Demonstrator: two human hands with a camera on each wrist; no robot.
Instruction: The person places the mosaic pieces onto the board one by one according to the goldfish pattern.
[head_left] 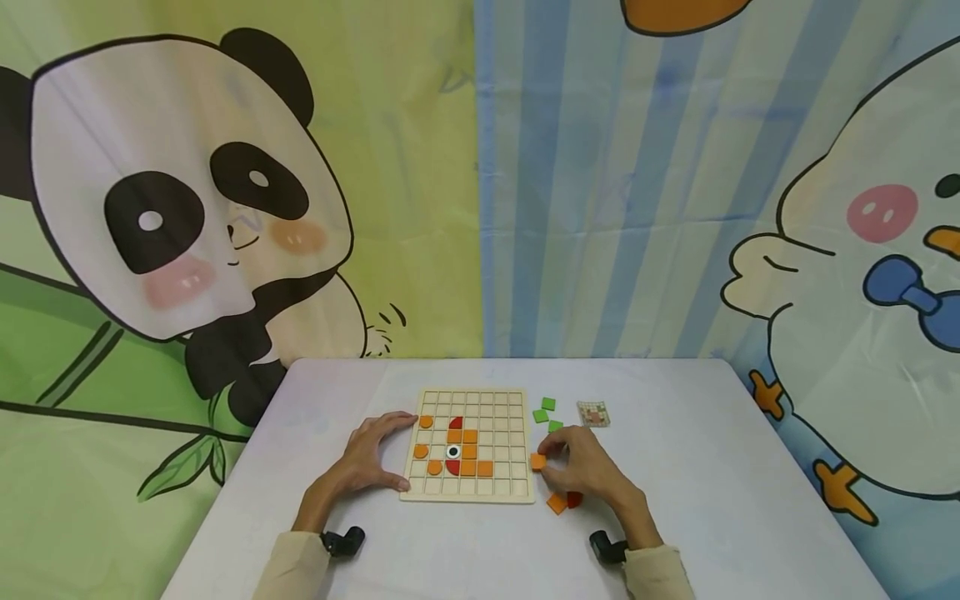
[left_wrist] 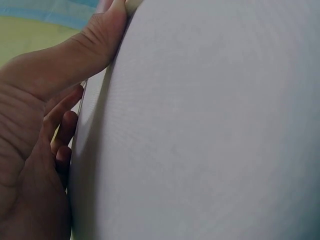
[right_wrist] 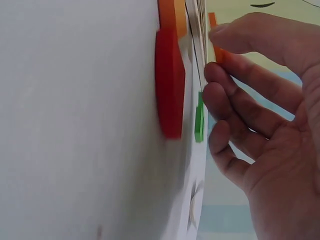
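A pale wooden grid board (head_left: 498, 492) lies on the white table, with orange squares, orange discs, red quarter-round pieces and an eye tile (head_left: 453, 452) in its cells. My left hand (head_left: 367, 452) spans the board's left side; the thumb touches near the lower corner, a fingertip farther up the edge. Just right of the board, my right hand (head_left: 588, 462) pinches an orange square tile (head_left: 537, 462) between thumb and finger. Below that hand lie another orange square (head_left: 557, 503) and a red piece (right_wrist: 170, 85), which the hand partly covers in the head view.
Several green square tiles (head_left: 548, 404) lie right of the board's upper part. Farther right is a small patterned picture card (head_left: 593, 414). Behind the table hangs a curtain (head_left: 555, 208) with cartoon animals. Both wrists wear black devices (head_left: 607, 547).
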